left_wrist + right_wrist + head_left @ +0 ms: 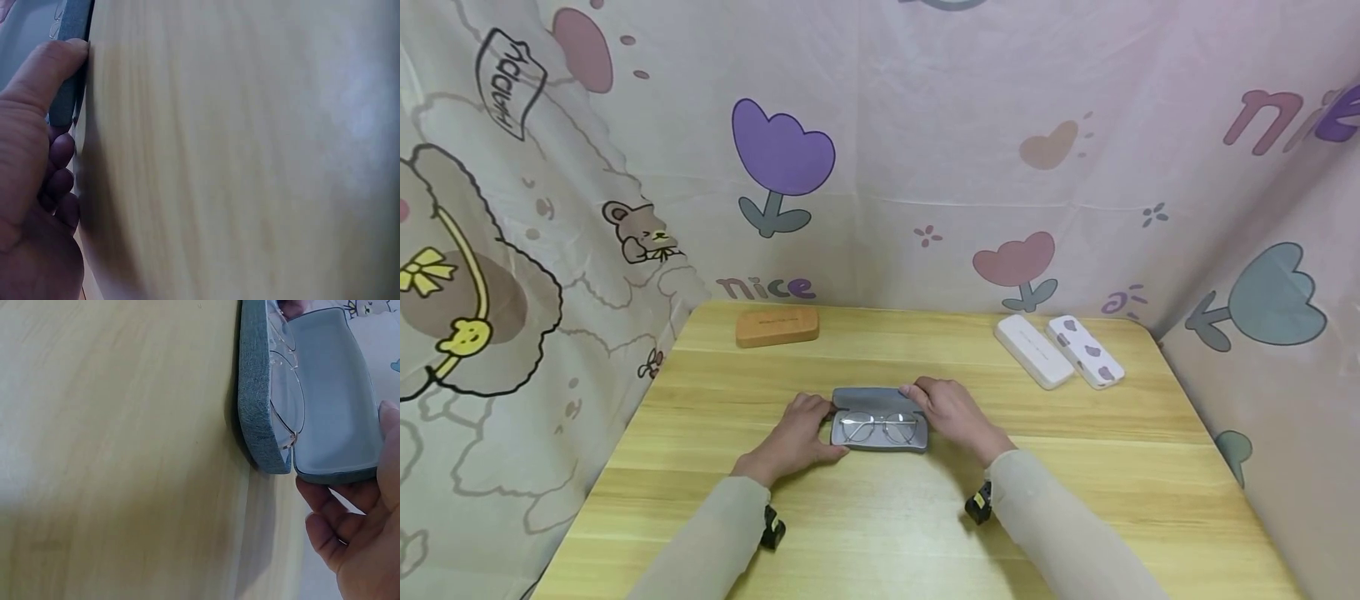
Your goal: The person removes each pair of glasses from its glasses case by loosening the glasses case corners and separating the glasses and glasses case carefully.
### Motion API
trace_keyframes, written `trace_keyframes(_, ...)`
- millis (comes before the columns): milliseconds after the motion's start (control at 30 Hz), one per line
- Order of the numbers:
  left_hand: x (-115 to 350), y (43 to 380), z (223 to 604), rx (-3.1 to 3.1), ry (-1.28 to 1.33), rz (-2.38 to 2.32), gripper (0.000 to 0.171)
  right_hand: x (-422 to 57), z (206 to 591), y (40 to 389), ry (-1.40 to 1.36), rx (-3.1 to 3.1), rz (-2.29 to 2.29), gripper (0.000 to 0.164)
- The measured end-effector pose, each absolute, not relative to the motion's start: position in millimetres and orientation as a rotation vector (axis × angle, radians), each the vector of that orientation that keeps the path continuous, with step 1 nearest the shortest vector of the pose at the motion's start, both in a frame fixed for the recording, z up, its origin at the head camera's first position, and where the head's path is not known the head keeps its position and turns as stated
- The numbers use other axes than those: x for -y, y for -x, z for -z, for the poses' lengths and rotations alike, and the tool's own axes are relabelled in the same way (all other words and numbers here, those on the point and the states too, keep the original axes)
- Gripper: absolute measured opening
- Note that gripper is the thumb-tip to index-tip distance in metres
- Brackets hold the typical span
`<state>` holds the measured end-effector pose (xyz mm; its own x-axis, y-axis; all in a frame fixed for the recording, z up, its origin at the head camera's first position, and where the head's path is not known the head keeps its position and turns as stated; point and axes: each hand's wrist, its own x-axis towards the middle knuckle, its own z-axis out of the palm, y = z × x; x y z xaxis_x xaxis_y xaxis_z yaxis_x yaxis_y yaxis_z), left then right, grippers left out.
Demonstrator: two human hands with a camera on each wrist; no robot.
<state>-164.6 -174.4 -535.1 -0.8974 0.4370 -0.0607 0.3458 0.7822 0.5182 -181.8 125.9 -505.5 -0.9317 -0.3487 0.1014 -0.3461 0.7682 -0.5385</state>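
A grey fabric-covered glasses case [880,448] lies open on the wooden table, with a pair of thin metal-framed glasses [859,427] inside. My left hand [797,437] grips the case's left end, thumb over the front edge and fingers curled behind. The left wrist view shows that thumb [40,69] on the case's rim. At the right, my right hand [955,412] pinches the raised lid [868,399] by its corner. In the right wrist view, the pale lining of the lid [337,394] faces up, fingers underneath and thumb at its edge.
An orange-brown case [777,327] lies at the table's back left. Toward the back right are a plain white case [1034,352] and a white patterned case [1085,352], side by side. A printed curtain [880,167] hangs behind the table [880,533] and along its sides.
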Motion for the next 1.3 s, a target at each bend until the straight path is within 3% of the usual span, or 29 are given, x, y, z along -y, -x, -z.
trace_keyframes(567, 173.9, 167.4, 535.1, -2.791, -0.629, -0.763, 0.069, -126.3, 502.5, 174.6, 0.383, -3.021, 0.984, 0.040)
trace_keyframes(800, 173.4, 166.5, 533.8, -2.793, -0.632, -0.749, 0.069, -126.5, 488.2, 159.0, 0.333, -3.225, 0.857, 0.031)
trace_keyframes(967, 174.1, 166.1, 532.9, -2.806, -0.637, -0.710, 0.073, -122.1, 483.8, 143.4, 0.569, -3.482, 0.691, 0.021)
trace_keyframes(1167, 173.6, 165.5, 529.8, -2.816, -0.635, -0.673, 0.075, -108.1, 494.6, 128.2, 1.179, -3.632, 0.491, 0.014)
trace_keyframes(1300, 172.3, 166.0, 529.7, -2.824, -0.647, -0.661, 0.074, -97.2, 505.4, 123.4, 1.301, -3.579, 0.371, 0.013)
